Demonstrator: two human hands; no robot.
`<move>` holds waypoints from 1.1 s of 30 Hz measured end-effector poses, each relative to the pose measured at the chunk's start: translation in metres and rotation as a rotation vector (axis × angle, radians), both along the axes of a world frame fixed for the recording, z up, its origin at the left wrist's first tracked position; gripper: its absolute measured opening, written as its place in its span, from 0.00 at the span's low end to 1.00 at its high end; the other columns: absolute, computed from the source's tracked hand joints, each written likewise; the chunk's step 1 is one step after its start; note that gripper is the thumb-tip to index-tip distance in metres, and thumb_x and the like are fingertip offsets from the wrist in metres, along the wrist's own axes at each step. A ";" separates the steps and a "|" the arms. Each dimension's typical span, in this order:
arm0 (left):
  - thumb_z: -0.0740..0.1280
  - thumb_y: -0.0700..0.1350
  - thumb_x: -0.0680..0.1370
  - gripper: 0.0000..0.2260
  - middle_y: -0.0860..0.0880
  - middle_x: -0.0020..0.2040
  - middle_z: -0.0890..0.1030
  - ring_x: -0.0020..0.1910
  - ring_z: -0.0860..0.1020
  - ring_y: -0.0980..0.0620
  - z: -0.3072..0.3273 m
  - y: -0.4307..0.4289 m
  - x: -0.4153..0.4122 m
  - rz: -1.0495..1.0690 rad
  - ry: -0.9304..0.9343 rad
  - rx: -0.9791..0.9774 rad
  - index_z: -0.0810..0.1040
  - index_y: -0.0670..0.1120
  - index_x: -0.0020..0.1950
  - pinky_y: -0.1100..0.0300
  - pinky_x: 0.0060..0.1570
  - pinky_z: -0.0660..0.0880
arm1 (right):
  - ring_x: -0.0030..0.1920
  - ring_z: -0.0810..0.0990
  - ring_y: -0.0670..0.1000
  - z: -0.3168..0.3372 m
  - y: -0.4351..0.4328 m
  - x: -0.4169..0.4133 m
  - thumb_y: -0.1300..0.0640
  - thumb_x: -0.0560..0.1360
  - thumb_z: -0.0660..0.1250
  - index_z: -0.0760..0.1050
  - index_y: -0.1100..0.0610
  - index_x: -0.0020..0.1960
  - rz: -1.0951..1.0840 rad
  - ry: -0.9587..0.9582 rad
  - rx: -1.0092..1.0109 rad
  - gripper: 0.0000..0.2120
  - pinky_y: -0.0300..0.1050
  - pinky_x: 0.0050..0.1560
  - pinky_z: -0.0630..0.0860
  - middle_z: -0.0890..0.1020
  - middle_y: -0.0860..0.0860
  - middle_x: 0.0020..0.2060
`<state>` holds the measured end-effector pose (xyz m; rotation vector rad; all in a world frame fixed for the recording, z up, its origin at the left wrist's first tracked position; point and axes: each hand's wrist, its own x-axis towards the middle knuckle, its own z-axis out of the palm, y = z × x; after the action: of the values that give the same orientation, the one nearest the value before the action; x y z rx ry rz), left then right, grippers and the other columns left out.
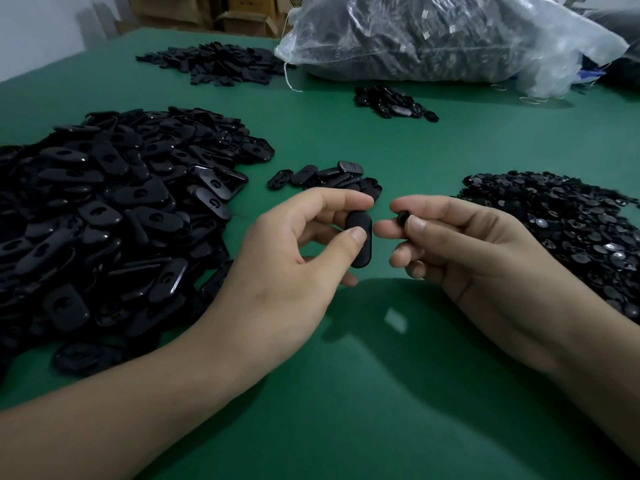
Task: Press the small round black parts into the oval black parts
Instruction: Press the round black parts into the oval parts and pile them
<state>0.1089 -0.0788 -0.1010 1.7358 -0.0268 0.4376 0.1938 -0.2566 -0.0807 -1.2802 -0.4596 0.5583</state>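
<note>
Across the green worktop, which fills most of the view, lies stock in black heaps. At the far edge are a big clear plastic sack of dark pieces and some cardboard boxes against the wall.

The largest heap of oval parts spreads on the left, and the heap of small round parts sits on the right. A flatter far pile, a far cluster and a few ovals just beyond the hands are smaller.

Near the middle, above the worktop, the left hand pinches one oval part between thumb and fingers. Its long axis runs near to far, and one broad face is turned rightward.

The right hand pinches a small round part between thumb and forefinger. It sits just right of the oval's far end, close but apart. The coming move looks like a short leftward push into the oval; its socket is hidden from this view.
</note>
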 end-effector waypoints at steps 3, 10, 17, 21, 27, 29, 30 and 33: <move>0.69 0.43 0.80 0.10 0.56 0.49 0.83 0.49 0.84 0.56 0.000 -0.001 0.000 0.027 -0.019 0.022 0.83 0.57 0.57 0.56 0.44 0.85 | 0.38 0.85 0.48 -0.001 0.000 0.000 0.56 0.69 0.72 0.85 0.55 0.50 0.003 0.011 -0.012 0.10 0.36 0.39 0.80 0.88 0.57 0.48; 0.69 0.44 0.79 0.09 0.58 0.46 0.84 0.45 0.85 0.55 0.005 -0.004 -0.003 0.067 -0.091 0.143 0.85 0.57 0.52 0.49 0.40 0.84 | 0.38 0.86 0.48 0.001 0.000 -0.002 0.54 0.66 0.74 0.82 0.57 0.50 -0.005 -0.003 -0.027 0.13 0.37 0.37 0.79 0.88 0.57 0.46; 0.72 0.43 0.79 0.08 0.56 0.45 0.84 0.42 0.85 0.54 0.003 -0.005 -0.003 0.071 -0.102 0.136 0.87 0.55 0.53 0.59 0.42 0.82 | 0.36 0.86 0.49 0.003 0.000 -0.002 0.53 0.65 0.75 0.86 0.53 0.45 -0.014 -0.040 -0.043 0.09 0.37 0.34 0.78 0.87 0.58 0.42; 0.71 0.45 0.78 0.08 0.56 0.43 0.85 0.42 0.86 0.55 0.002 -0.004 -0.003 0.075 -0.072 0.106 0.86 0.56 0.54 0.59 0.44 0.83 | 0.34 0.85 0.49 0.001 0.001 -0.002 0.50 0.67 0.73 0.84 0.56 0.43 -0.034 -0.057 -0.050 0.09 0.37 0.33 0.78 0.87 0.57 0.39; 0.69 0.41 0.82 0.12 0.53 0.50 0.81 0.44 0.87 0.51 0.001 -0.002 0.000 0.040 0.009 -0.052 0.82 0.54 0.63 0.57 0.40 0.85 | 0.33 0.83 0.48 0.000 0.001 -0.002 0.49 0.69 0.71 0.81 0.60 0.46 -0.043 -0.064 -0.059 0.14 0.37 0.34 0.77 0.86 0.56 0.37; 0.69 0.40 0.82 0.13 0.50 0.51 0.81 0.45 0.87 0.51 0.001 -0.002 0.001 0.046 0.014 -0.063 0.81 0.53 0.64 0.57 0.39 0.85 | 0.33 0.83 0.48 0.000 0.002 -0.002 0.50 0.70 0.71 0.81 0.61 0.47 -0.039 -0.077 -0.074 0.14 0.37 0.34 0.77 0.86 0.56 0.38; 0.69 0.39 0.82 0.13 0.49 0.51 0.81 0.45 0.87 0.51 0.001 -0.001 0.001 0.045 0.017 -0.073 0.81 0.52 0.65 0.57 0.39 0.85 | 0.33 0.83 0.49 -0.001 0.002 -0.002 0.50 0.70 0.70 0.81 0.61 0.48 -0.041 -0.088 -0.083 0.14 0.37 0.35 0.78 0.86 0.56 0.38; 0.68 0.36 0.82 0.15 0.50 0.53 0.83 0.47 0.85 0.54 0.000 0.000 0.003 0.023 0.028 -0.090 0.81 0.48 0.67 0.60 0.42 0.84 | 0.33 0.82 0.49 -0.002 0.002 -0.002 0.53 0.72 0.69 0.81 0.60 0.49 -0.062 -0.131 -0.116 0.11 0.39 0.36 0.78 0.86 0.57 0.38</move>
<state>0.1121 -0.0792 -0.1009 1.6552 0.0321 0.4255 0.1923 -0.2549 -0.0823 -1.4436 -0.5005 0.4557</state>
